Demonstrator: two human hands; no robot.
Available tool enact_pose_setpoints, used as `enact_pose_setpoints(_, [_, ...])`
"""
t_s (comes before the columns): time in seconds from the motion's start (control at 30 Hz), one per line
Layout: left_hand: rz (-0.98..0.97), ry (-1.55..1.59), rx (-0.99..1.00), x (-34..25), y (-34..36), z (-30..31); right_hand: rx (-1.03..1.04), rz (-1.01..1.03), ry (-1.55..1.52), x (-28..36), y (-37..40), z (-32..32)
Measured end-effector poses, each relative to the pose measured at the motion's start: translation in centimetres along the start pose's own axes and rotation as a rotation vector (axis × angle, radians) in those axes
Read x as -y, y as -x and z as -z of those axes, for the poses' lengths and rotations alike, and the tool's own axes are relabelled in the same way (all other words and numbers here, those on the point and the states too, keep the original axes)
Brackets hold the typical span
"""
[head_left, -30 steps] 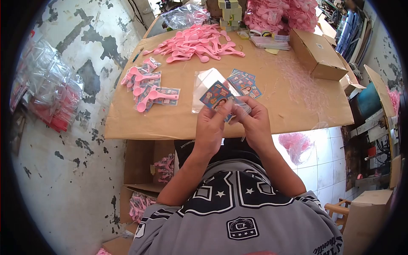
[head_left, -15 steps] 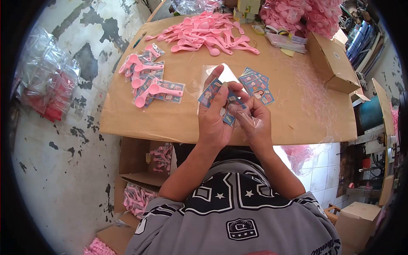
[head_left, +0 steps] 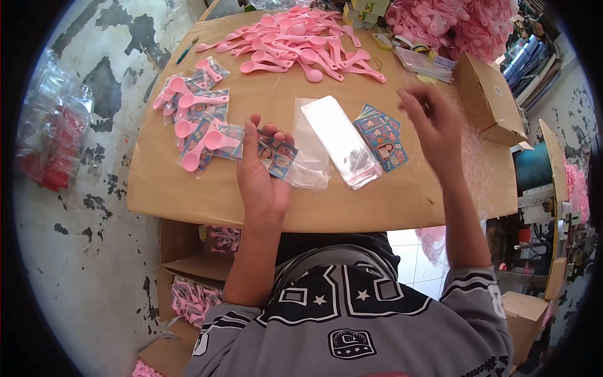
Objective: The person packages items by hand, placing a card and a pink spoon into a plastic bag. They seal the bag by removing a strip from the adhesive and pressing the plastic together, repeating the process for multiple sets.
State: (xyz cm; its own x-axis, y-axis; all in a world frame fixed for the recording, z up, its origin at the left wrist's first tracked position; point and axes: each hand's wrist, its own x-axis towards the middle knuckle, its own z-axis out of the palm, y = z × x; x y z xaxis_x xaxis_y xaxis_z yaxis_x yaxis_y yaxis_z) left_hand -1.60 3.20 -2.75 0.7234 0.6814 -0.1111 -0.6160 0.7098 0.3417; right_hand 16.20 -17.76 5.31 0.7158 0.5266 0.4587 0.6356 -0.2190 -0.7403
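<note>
Fingers (head_left: 280, 136) and thumb of the left hand (head_left: 262, 191) pinch a printed card (head_left: 281, 162) and clear sleeve (head_left: 312, 176) above the table (head_left: 377, 208); those of the right hand (head_left: 438, 129) bend loosely, slightly apart (near the fanned cards (head_left: 387, 143)).

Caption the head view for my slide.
Left hand holding a printed card and clear bag, pink spoons piled beyond.

White tiled floor (head_left: 408, 252), brown table (head_left: 182, 196)
</note>
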Motion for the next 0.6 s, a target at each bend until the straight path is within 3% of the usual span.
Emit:
enact_pose_setpoints(0.07, [0.020, -0.001, 0.022, 0.0, 0.4, -0.1, 0.153, 0.072, 0.241, -2.8, -4.0, -0.9])
enact_pose_setpoints(0.17, [0.014, -0.067, 0.001, 0.4, 1.0, -0.3, 0.049, 0.480, 0.624, -9.9, -7.8, -3.9])
enact_pose_setpoints(0.27, [-0.004, -0.085, 0.019, -0.1, 0.9, 0.0, 0.166, 0.378, 0.800, -11.8, -9.3, -5.5])
enact_pose_setpoints(0.47, [-0.076, -0.095, 0.018, -0.8, 0.6, 0.9, 0.280, 0.281, 0.738, -8.7, -9.0, -3.0])
enact_pose_setpoints(0.6, [-0.189, -0.099, 0.017, -0.6, 0.3, 0.6, 0.354, -0.138, 0.109, -3.9, -4.4, 0.3])
